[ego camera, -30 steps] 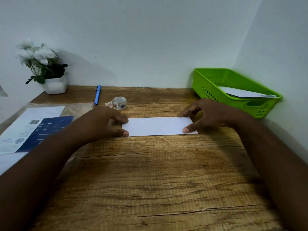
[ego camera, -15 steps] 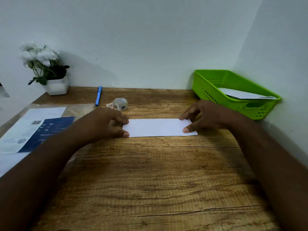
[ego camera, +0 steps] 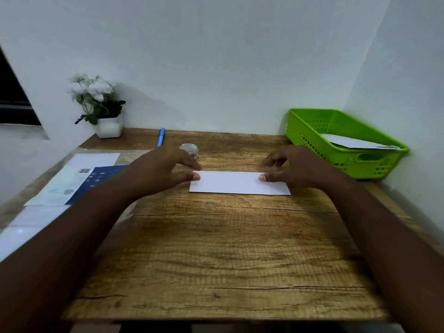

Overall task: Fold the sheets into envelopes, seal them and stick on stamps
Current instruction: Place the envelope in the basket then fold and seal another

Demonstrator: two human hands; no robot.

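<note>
Wooden table (ego camera: 228, 248) fills the lower frame; the folded white sheet (ego camera: 237, 182) lies flat at its centre. The left hand (ego camera: 163, 169) and right hand (ego camera: 293, 169) are loosely spread, each thumb tip pressing an end, gripping nothing. Light, thin and creasable, it looks best pinched at its short ends.
</note>
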